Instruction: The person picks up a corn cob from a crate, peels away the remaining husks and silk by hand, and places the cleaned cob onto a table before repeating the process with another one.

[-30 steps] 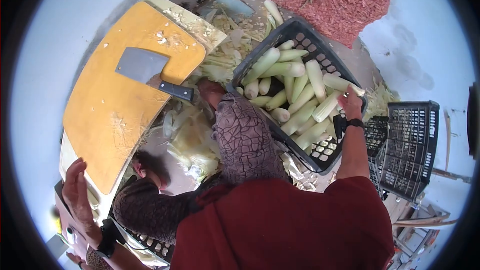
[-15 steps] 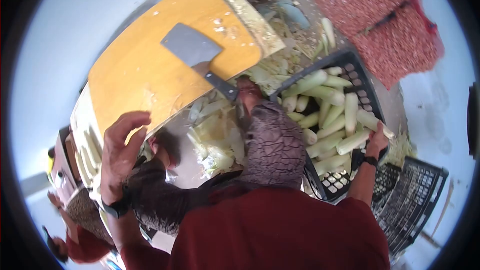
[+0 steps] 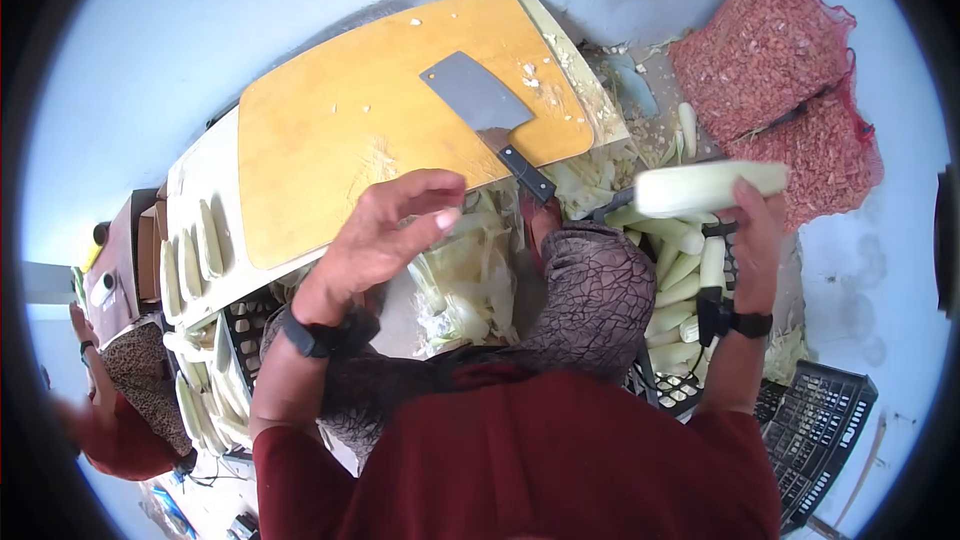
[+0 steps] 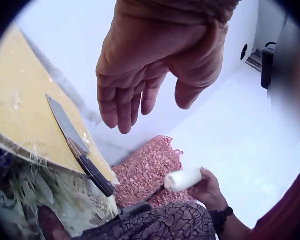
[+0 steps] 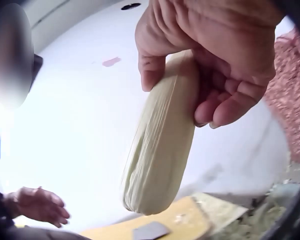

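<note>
My right hand (image 3: 757,245) grips a pale ear of corn in its husk (image 3: 700,188) near one end, thumb on one side and fingers curled round the other. In the right wrist view the ear of corn (image 5: 162,135) points down and away from the palm, its layered husk leaves showing. It is above the black crate (image 3: 668,395), which holds several more ears (image 3: 680,285). My left hand (image 3: 375,240) is empty, over the near edge of the yellow cutting board (image 3: 320,140), fingers loosely bent and thumb apart. A cleaver (image 3: 480,95) lies on the board, handle over the edge.
Red mesh sacks (image 3: 760,70) lie at the far right. Loose husks (image 3: 460,280) cover the floor below the board. Ears (image 3: 207,240) lie left of the board, with more in a crate (image 3: 215,380). Black crates (image 3: 825,430) stand at right; another person (image 3: 130,430) is at left.
My right hand has lifted an ear of corn up out of the crate. My left hand has moved right and forward to the board's near edge. The head view has turned left.
</note>
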Tool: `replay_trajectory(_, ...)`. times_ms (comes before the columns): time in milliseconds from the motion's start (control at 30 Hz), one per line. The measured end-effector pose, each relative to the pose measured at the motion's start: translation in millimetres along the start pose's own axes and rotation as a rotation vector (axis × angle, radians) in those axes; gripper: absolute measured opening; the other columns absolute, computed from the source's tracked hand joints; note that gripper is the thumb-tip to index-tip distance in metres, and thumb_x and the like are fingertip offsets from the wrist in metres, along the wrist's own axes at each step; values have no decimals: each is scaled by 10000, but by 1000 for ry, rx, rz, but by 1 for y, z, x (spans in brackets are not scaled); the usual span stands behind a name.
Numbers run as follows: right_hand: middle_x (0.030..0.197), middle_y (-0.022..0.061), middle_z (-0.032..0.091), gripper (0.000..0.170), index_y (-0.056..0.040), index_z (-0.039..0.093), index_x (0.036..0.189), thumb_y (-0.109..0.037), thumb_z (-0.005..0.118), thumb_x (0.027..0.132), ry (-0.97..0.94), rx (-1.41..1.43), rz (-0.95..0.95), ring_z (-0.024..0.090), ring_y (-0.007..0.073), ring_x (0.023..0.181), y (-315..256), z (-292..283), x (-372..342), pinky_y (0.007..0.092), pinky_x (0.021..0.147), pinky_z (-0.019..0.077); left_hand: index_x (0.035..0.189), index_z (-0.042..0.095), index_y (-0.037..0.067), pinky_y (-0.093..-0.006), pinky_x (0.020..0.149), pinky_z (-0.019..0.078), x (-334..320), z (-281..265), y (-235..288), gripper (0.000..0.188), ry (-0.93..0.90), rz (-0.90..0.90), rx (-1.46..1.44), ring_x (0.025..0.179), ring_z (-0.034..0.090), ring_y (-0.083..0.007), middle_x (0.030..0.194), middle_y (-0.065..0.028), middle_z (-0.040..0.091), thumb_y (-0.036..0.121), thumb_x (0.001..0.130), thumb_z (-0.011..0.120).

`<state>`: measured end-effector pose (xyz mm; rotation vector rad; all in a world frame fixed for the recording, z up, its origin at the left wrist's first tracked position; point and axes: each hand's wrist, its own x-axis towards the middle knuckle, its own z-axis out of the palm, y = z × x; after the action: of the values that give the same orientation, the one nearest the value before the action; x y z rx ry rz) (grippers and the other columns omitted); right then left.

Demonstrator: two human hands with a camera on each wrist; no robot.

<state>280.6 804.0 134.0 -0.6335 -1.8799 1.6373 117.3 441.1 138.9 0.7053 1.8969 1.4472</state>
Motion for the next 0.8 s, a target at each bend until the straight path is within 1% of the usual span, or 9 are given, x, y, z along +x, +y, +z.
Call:
replay_trajectory(100,885,82,622,350,21,543,1048,-162,634,765,-267,-54,2,610,136,722,-31,61,3,242,590,490,1293,434,-18,-368,1002,365,1,5,-9,523,-86,64,-347,1155,496,-243,1229,-155,528,245,868,589)
replay_trajectory(267,788,66,641,287,46,639,918,-180,689,748,-597,-113,32,594,106,668,-73,157,-12,224,559,463,1371,331,24,-335,1003,366,-11,2,-16,617,-146,117,-505,1232,411,-210,1309,-118,448,236,869,622)
replay_trajectory(333,771,64,637,288,53,640,905,-193,688,762,-693,-136,72,589,102,658,-89,187,-23,224,558,460,1374,334,33,-318,1004,356,-14,2,-15,629,-146,221,-556,1215,414,-185,1294,-102,455,208,852,638)
replay_trajectory(367,753,61,633,293,59,641,893,-206,686,775,-781,-157,120,583,97,649,-94,201,-28,224,557,458,1362,350,28,-305,987,361,-18,2,-10,623,-61,194,-488,1154,447,-157,1249,-82,484,174,836,651)
replay_trajectory(467,699,47,616,303,62,640,875,-229,682,801,-819,17,53,561,85,609,-82,235,-40,226,540,447,1321,385,7,-301,952,383,-25,-4,-11,602,-13,131,-452,1099,490,-141,1167,-67,543,219,827,657)
replay_trajectory(533,684,53,614,315,61,635,846,-252,671,822,-871,-87,-60,555,81,605,-74,242,-35,231,539,448,1278,417,6,-291,914,412,-27,-4,-20,535,48,169,-437,1036,527,-137,1097,-53,572,205,837,644)
replay_trajectory(633,693,65,616,333,51,628,837,-282,637,854,-844,-92,18,565,90,598,-53,242,-33,229,543,459,1261,427,3,-306,882,446,-27,-2,-32,514,77,101,-626,983,568,-174,1067,-75,582,216,843,636)
replay_trajectory(700,685,72,613,353,44,616,827,-300,577,898,-796,64,258,569,102,582,-39,235,-34,229,543,471,1214,443,2,-355,821,492,-24,2,-42,479,114,-31,-839,929,603,-233,1037,-118,589,272,858,616)
replay_trajectory(800,688,84,607,332,28,610,846,-269,494,940,-769,13,212,576,129,579,-35,223,-36,237,560,485,1166,452,5,-400,772,516,-23,5,-49,450,186,-181,-1029,915,612,-275,1015,-154,590,328,879,579)
